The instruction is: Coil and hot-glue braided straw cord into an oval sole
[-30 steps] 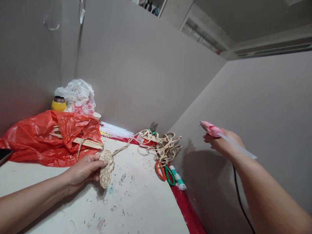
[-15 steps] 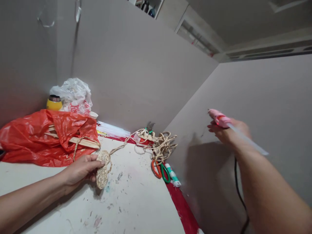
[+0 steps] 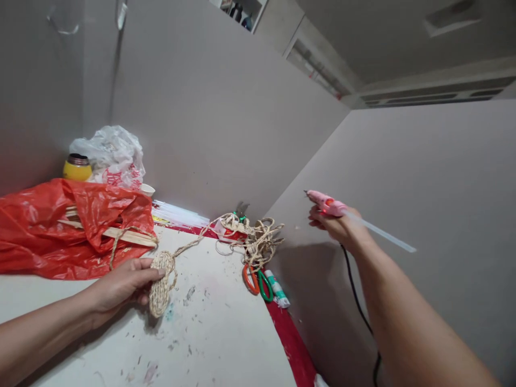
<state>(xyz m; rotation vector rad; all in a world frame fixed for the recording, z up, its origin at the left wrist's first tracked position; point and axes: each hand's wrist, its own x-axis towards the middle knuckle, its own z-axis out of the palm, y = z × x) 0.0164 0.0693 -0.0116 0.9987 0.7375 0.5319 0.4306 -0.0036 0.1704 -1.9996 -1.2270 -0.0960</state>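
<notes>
Between its thumb and fingers, my left hand [image 3: 124, 287] pinches an oval coil of braided straw cord [image 3: 161, 287] just above the white tabletop [image 3: 217, 333]. From the coil a loose length of the same cord runs back to a tangled heap of cord [image 3: 264, 242] at the table's far corner. My right hand [image 3: 338, 223] is raised off to the right, its fingers wrapped round a pink hot glue gun [image 3: 328, 204]. The gun's nozzle points left, a long clear glue stick [image 3: 381, 232] sticks out of its back, and a black cable [image 3: 357, 295] hangs below.
Scissors with orange and green handles [image 3: 265, 285] lie beside a white-and-green tube [image 3: 278, 290] at the right edge. A red plastic bag [image 3: 36, 231] with wooden strips, a yellow jar [image 3: 77, 169] and spare glue sticks [image 3: 179, 214] line the back. Grey walls [image 3: 209, 134] enclose the corner.
My right hand has moved left with the glue gun, closer to the table. My left hand still holds the coil over the same part of the table; the whole view has shifted slightly.
</notes>
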